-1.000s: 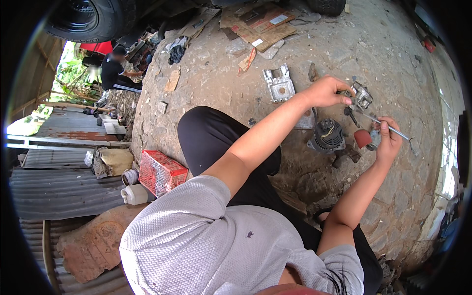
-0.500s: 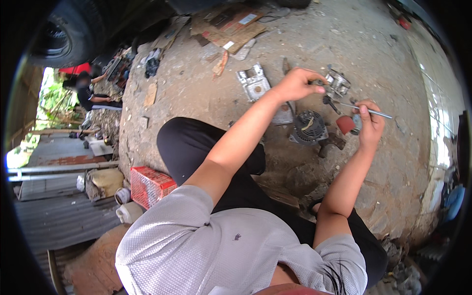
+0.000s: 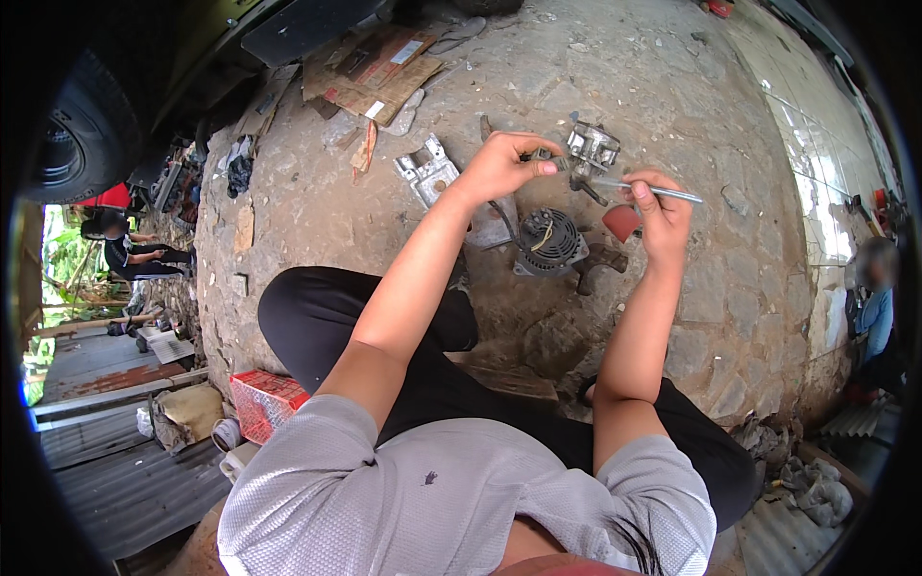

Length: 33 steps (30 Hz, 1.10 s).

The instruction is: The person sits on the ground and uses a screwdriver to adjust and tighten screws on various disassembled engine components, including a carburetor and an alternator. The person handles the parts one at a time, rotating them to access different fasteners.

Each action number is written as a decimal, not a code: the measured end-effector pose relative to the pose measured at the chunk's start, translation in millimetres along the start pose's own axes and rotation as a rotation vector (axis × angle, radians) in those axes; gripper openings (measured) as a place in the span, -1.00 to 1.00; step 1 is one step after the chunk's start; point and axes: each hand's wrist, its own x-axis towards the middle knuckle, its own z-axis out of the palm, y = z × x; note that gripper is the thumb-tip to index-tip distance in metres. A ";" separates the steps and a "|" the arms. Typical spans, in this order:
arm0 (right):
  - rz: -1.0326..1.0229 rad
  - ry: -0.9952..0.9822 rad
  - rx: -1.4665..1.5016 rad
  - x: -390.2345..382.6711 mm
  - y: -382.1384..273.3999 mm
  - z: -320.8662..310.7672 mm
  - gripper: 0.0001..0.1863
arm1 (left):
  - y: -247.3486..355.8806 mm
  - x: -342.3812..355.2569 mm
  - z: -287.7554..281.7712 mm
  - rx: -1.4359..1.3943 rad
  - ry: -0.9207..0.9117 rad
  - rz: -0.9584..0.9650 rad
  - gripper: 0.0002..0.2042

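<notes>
My left hand (image 3: 501,169) is closed with thumb and fingers around a small dark part (image 3: 545,155), whose kind I cannot make out. My right hand (image 3: 661,213) pinches a slim silver tool (image 3: 680,194) like a screwdriver; its thin shaft points left toward the other hand. Just beyond the two hands, a silver cast-metal engine part (image 3: 594,146) lies on the ground, with a dark elongated piece (image 3: 588,189) below it. Nearer to me sit a round finned alternator (image 3: 549,240) and a brown curved metal piece (image 3: 603,267). A red cup-shaped part (image 3: 621,223) is beside my right hand.
A silver metal bracket (image 3: 429,175) lies left of my left hand. Flattened cardboard (image 3: 375,72) is farther off, near a vehicle tyre (image 3: 82,130). A red-and-white crate (image 3: 267,403) stands by my left knee. One person (image 3: 144,250) is at far left, another (image 3: 876,307) at far right.
The view has swung right, so the scene shifts left and a person at the right comes into sight. Both hands keep their hold, with little movement relative to the parts.
</notes>
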 end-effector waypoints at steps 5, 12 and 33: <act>0.070 -0.125 -0.068 0.1 0.0 -6.6 -0.74 | -1.6 -0.5 -0.6 0.012 0.008 -0.004 -0.71; -0.056 -0.078 -0.052 4.7 -3.3 1.3 -0.75 | -4.2 -1.3 -0.9 0.011 0.023 0.018 -0.71; -0.064 -0.084 -0.027 4.1 -8.2 7.5 -0.78 | 15.8 2.3 9.0 0.178 -0.013 0.065 -0.70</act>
